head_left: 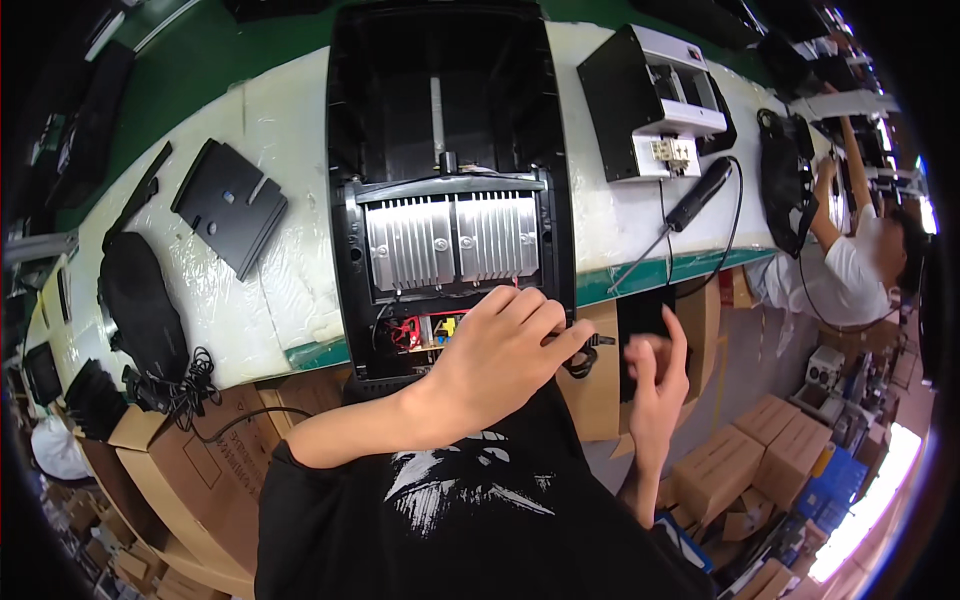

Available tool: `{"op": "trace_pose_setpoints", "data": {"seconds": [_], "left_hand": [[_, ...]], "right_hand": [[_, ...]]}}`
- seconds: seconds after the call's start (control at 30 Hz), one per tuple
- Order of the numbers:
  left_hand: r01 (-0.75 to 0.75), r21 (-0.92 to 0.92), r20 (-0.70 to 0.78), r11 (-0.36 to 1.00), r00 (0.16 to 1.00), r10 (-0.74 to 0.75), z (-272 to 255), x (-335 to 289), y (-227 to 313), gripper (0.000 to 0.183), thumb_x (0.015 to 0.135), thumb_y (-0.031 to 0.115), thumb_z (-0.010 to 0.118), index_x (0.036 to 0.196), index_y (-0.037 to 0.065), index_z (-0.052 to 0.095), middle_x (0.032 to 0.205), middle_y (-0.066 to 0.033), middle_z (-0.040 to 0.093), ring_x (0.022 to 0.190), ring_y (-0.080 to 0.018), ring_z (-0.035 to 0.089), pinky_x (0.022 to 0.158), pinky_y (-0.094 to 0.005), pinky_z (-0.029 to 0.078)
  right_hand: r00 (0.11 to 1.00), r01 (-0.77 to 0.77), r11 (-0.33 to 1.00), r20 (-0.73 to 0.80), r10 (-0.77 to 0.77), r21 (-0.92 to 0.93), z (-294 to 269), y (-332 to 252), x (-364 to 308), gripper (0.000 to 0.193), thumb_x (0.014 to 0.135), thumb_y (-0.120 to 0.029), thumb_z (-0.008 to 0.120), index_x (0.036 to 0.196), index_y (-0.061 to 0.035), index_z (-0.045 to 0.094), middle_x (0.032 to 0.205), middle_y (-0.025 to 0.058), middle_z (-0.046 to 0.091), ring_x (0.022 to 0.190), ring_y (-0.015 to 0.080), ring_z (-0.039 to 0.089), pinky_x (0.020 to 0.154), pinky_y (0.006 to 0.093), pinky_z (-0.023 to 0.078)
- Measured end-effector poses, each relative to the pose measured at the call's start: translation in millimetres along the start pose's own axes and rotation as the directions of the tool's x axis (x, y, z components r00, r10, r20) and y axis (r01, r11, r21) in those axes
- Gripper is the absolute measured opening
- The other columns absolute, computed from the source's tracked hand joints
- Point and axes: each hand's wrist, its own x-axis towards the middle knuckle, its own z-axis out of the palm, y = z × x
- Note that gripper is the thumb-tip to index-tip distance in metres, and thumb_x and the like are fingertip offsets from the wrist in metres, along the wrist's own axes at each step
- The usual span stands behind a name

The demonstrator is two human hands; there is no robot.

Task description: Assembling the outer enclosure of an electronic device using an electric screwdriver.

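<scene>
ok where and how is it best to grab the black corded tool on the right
Probably by its thick black handle, from above and the wearer's side: the handle is the widest part and lies slantwise, its thin shaft points nearward, the cord loops round the right, and the black-and-white machine stands just beyond.

Dark-green floor [205, 65] between 10 and 11 o'clock. Long pale, plastic-covered workbench [285, 105], 9 to 3. Grey floor [742, 368] past 3. Glaring white light strip [868, 505], 4.

The bare left hand [505, 345] curls its fingers [545, 318], bare forearm [360, 432] slanting; the bare right hand [655, 382] points upward, fingers parted.
</scene>
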Motion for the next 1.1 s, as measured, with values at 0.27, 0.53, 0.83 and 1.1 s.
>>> {"op": "trace_pose_setpoints", "data": {"seconds": [0.27,0.53,0.83,1.1], "left_hand": [[-0.011,0.053,-0.113,0.999,0.993,0.017,-5.3,-5.7,-4.1,0.038,0.066,0.004,0.063,0.103,0.014,0.066,0.079,0.0023,0.052,0.078,-0.0164,0.051,0.069,-0.0295,0.044],[0.013,0.015,-0.054,1.0,0.998,-0.012,0.5,-11.3,-2.5,0.03,0.069,0.003,0.068,0.098,0.006,0.065,0.075,0.0001,0.053,0.072,-0.0155,0.053,0.059,-0.0292,0.048],[0.2,-0.073,0.061,0.977,0.979,-0.196,3.5,-6.2,2.7,0.017,0.071,0.002,0.069,0.087,0.002,0.063,0.074,-0.0062,0.056,0.068,-0.0207,0.056,0.054,-0.0315,0.048],[0.212,-0.119,0.063,0.97,0.977,-0.205,7.3,-1.7,1.2,0.014,0.07,0.003,0.071,0.082,0.005,0.062,0.069,-0.0039,0.055,0.065,-0.0196,0.056,0.051,-0.0313,0.048]], "right_hand": [[0.797,0.239,0.959,0.533,-0.284,0.154,11.7,-11.5,40.2,0.015,0.073,-0.003,0.064,0.077,0.0002,0.049,0.106,0.0142,0.059,0.094,0.0197,0.053,0.087,0.0311,0.04],[0.765,-0.029,0.932,0.608,-0.212,0.362,13.4,-17.3,49.6,0.026,0.068,0.01,0.067,0.057,0.0003,0.045,0.115,0.0222,0.057,0.099,0.0257,0.062,0.085,0.0324,0.048],[0.764,0.028,0.951,0.607,-0.219,0.308,15.3,-5.2,60.9,0.031,0.069,0.005,0.073,0.055,0.0023,0.045,0.109,0.019,0.061,0.096,0.0233,0.064,0.077,0.0272,0.049],[0.673,-0.225,0.868,0.715,-0.19,0.442,29.6,36.8,74.9,0.029,0.069,0.003,0.066,0.054,0.0009,0.041,0.087,0.0102,0.055,0.071,0.0131,0.051,0.068,0.0246,0.041]]}}
